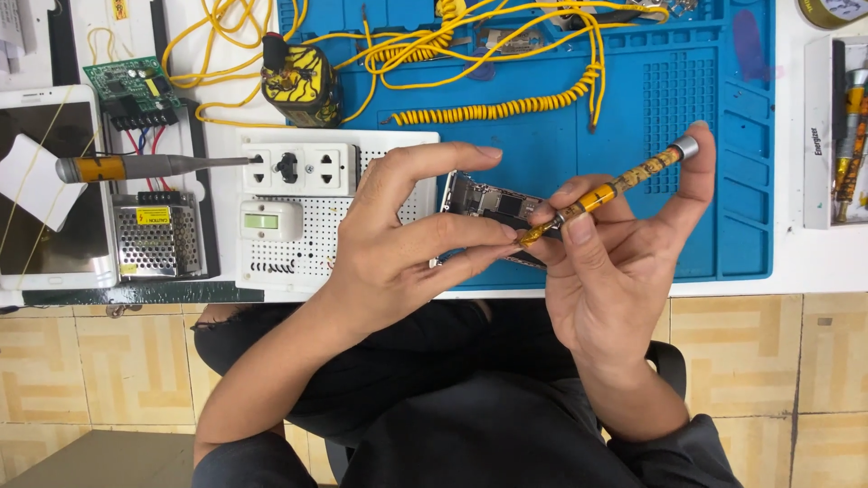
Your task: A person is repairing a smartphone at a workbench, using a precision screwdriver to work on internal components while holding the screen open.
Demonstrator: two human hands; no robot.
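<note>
My right hand (615, 262) holds a slim yellow-patterned screwdriver (615, 190) with a silver cap, index finger on the cap, tip pointing down-left. My left hand (407, 239) pinches at the screwdriver's tip with thumb and fingers. Under both hands lies an opened phone (493, 206) with its inner boards showing, partly hidden by my fingers. It rests at the front edge of a blue work mat (687, 108).
A white power strip unit (298, 172) sits left of the phone, with a grey-handled tool (136, 166) lying beside it. A yellow coiled cable (488, 111), a yellow-black device (300, 86), a green circuit board (131, 86), a metal power supply (155, 233), a tablet (45, 190) and a tool tray (841, 136) surround the mat.
</note>
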